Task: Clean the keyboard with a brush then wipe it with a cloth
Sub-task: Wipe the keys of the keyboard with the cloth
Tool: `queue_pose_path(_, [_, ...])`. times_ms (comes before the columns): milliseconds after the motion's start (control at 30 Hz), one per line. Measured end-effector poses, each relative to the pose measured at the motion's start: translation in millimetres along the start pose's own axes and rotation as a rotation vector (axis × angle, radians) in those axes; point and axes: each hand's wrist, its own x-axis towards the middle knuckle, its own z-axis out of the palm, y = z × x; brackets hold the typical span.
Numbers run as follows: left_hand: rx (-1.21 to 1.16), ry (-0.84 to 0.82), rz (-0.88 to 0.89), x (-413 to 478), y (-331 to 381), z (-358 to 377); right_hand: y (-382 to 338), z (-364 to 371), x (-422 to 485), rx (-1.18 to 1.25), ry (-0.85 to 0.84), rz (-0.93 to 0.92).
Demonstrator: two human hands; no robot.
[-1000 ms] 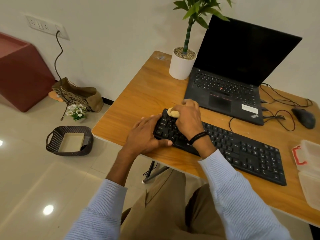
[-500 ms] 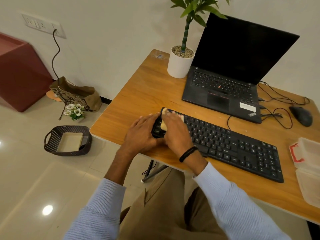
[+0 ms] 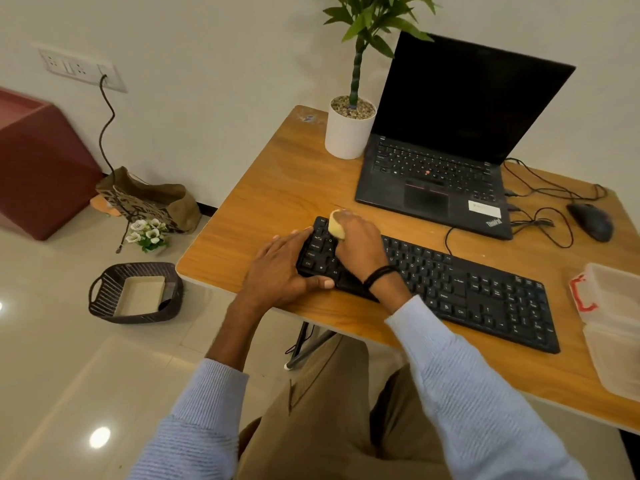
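A black keyboard [image 3: 464, 289] lies slanted across the near part of the wooden desk [image 3: 277, 188]. My left hand [image 3: 280, 268] rests on the keyboard's left end, thumb pressed against its front edge. My right hand [image 3: 356, 247] is closed around a pale yellow brush [image 3: 336, 227] and presses it on the keys at the upper left corner of the keyboard. Only the brush's rounded pale end shows above my fingers; its bristles are hidden.
An open black laptop [image 3: 436, 181] stands behind the keyboard, a white potted plant [image 3: 348, 133] to its left. A black mouse [image 3: 590, 221] with cables lies at the right, clear plastic containers [image 3: 613, 317] at the right edge. A dark basket [image 3: 135, 292] sits on the floor.
My right hand has swept the brush from the keyboard's left front area back up to its upper left corner. My left hand has kept its hold on the left end.
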Motion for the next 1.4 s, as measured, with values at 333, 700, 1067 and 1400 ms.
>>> queue_pose_path(333, [0.002, 0.025, 0.019, 5, -8, 6, 10, -42, -29, 0.067, -0.185, -0.066])
queue_pose_path(700, [0.055, 0.079, 0.024, 4, -7, 10, 7, -22, 20, -0.191, -0.158, -0.163])
queue_pose_path(1067, [0.088, 0.101, 0.029, 5, -7, 13, 31, -43, 6, -0.31, -0.151, -0.102])
queue_pose_path(1400, [0.09, 0.103, 0.032, 3, -4, 10, 6, -13, 10, -0.254, -0.056, -0.138])
